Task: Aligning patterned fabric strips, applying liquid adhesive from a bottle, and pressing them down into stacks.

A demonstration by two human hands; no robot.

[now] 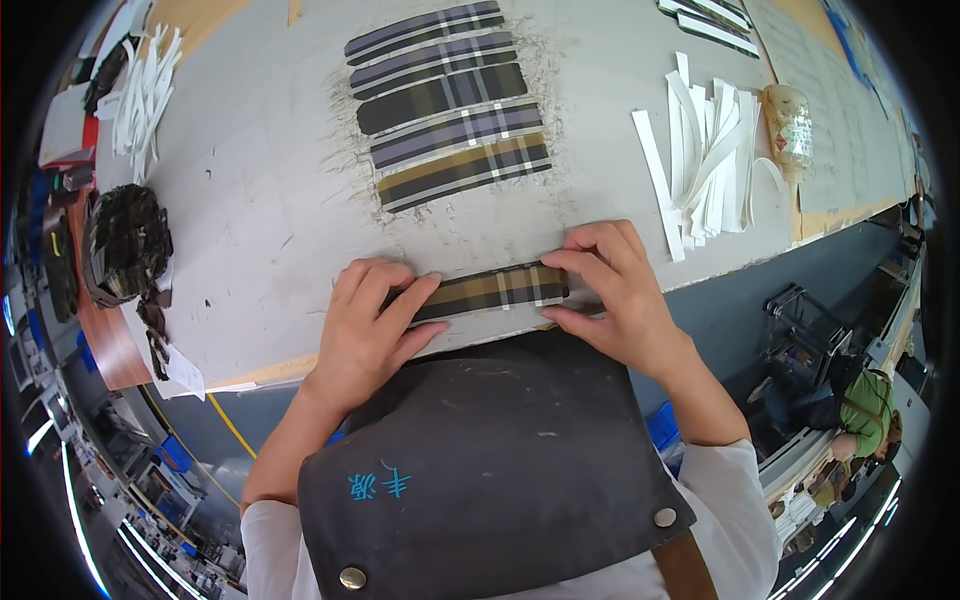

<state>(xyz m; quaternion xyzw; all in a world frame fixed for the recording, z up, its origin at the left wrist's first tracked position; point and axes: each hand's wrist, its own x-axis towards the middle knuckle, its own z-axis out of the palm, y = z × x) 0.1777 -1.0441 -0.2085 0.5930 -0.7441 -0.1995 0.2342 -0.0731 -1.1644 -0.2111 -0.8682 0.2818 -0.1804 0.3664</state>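
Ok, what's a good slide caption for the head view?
Left hand and right hand hold a plaid strip on a grey table, more plaid pieces lying beyond.

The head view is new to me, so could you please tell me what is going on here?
A person in a dark apron holds a plaid strip near the close edge of a grey worktable. The left hand is at the strip's left end, the right hand at its right. Farther back, a group of similar plaid pieces lies in rows. Off to the right, loose white strips lie beside a bottle.
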